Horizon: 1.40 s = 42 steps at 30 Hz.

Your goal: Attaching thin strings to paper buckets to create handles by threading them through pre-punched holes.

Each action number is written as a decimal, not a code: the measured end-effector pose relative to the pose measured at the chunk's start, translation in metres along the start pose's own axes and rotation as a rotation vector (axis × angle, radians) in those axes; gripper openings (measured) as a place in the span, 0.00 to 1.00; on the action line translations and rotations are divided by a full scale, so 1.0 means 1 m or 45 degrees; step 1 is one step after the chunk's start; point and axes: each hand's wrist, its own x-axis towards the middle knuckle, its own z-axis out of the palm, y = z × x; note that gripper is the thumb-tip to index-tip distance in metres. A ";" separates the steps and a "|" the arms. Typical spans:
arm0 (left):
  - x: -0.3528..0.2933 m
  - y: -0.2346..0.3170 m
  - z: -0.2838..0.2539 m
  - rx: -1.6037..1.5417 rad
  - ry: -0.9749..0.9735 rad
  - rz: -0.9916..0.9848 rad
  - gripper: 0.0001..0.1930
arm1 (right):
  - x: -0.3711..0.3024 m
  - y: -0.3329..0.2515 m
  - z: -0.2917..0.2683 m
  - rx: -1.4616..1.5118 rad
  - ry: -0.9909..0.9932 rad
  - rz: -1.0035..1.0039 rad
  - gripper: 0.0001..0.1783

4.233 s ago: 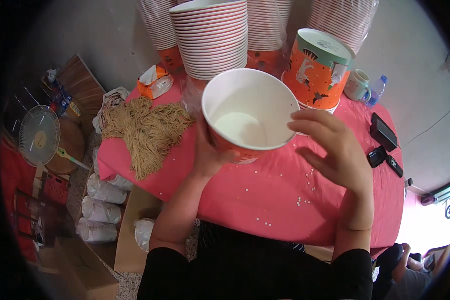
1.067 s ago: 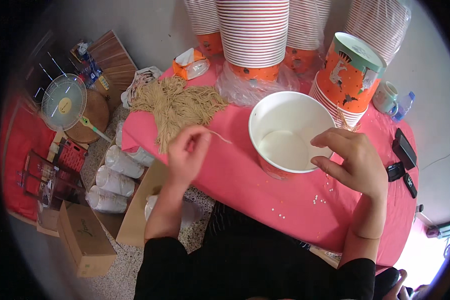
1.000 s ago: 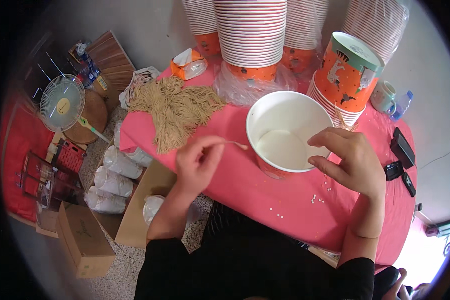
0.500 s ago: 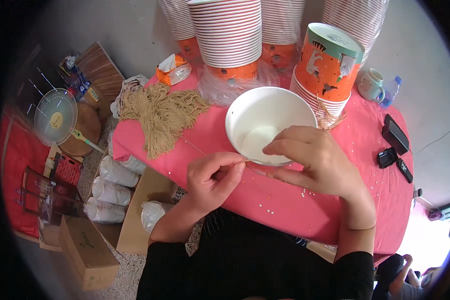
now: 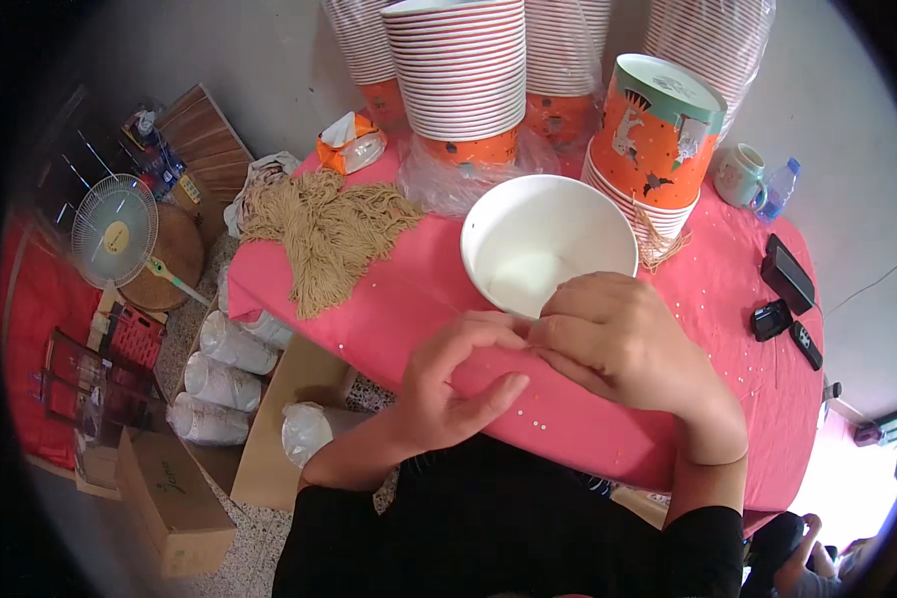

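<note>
Bucket (image 5: 543, 234): upright on pink cloth (image 5: 404, 299), near rim partly behind the right fingers.
Left hand (image 5: 447, 384): thumb apart from fingers.
Right hand (image 5: 620, 339): fingers bunched; cannot tell if clamped.

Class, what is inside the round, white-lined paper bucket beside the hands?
Inside the bucket, white walls and a white base show. The right hand covers part of the near side, hiding what lies there.
</note>
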 end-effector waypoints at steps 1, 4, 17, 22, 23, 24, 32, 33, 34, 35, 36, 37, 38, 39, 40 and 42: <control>-0.001 0.001 0.004 -0.122 0.017 -0.071 0.13 | 0.000 0.000 0.001 -0.019 -0.006 -0.022 0.08; -0.008 0.001 0.011 -0.391 0.047 -0.261 0.10 | -0.001 -0.001 -0.001 -0.034 -0.063 -0.033 0.09; -0.012 -0.007 0.005 -0.280 -0.012 -0.259 0.05 | -0.003 0.000 0.006 -0.061 -0.188 -0.079 0.09; -0.014 -0.023 -0.012 -0.219 0.181 -0.367 0.04 | 0.006 0.000 0.006 -0.155 0.037 -0.035 0.10; -0.013 -0.028 -0.014 -0.298 0.288 -0.417 0.03 | 0.006 0.000 0.006 -0.156 0.035 -0.035 0.10; -0.010 -0.031 -0.017 -0.328 0.415 -0.457 0.02 | 0.005 0.001 0.007 -0.165 -0.005 0.001 0.09; -0.010 -0.080 -0.036 -0.425 0.583 -0.592 0.04 | -0.004 0.010 -0.005 -0.211 -0.320 0.180 0.06; -0.011 -0.081 -0.034 -0.368 0.578 -0.584 0.04 | -0.007 0.012 -0.009 -0.197 -0.339 0.218 0.05; -0.010 -0.081 -0.033 -0.372 0.576 -0.582 0.04 | -0.010 0.013 -0.017 -0.191 -0.356 0.261 0.04; -0.010 -0.081 -0.031 -0.375 0.530 -0.575 0.04 | -0.012 0.012 -0.028 -0.229 -0.436 0.344 0.07; -0.010 -0.081 -0.030 -0.377 0.485 -0.568 0.04 | -0.014 0.011 -0.035 -0.233 -0.436 0.345 0.07; -0.009 -0.082 -0.028 -0.380 0.482 -0.566 0.04 | -0.017 0.011 -0.041 -0.201 -0.398 0.371 0.09; -0.009 -0.082 -0.027 -0.404 0.484 -0.579 0.04 | -0.017 0.010 -0.046 -0.169 -0.360 0.397 0.12; -0.009 -0.083 -0.025 -0.429 0.485 -0.593 0.04 | -0.016 0.009 -0.048 -0.172 -0.359 0.399 0.12; -0.009 -0.083 -0.024 -0.430 0.480 -0.592 0.04 | -0.014 0.007 -0.050 -0.116 -0.263 0.335 0.14; -0.009 -0.085 -0.020 -0.419 0.460 -0.551 0.04 | -0.013 0.003 -0.054 -0.061 -0.164 0.274 0.16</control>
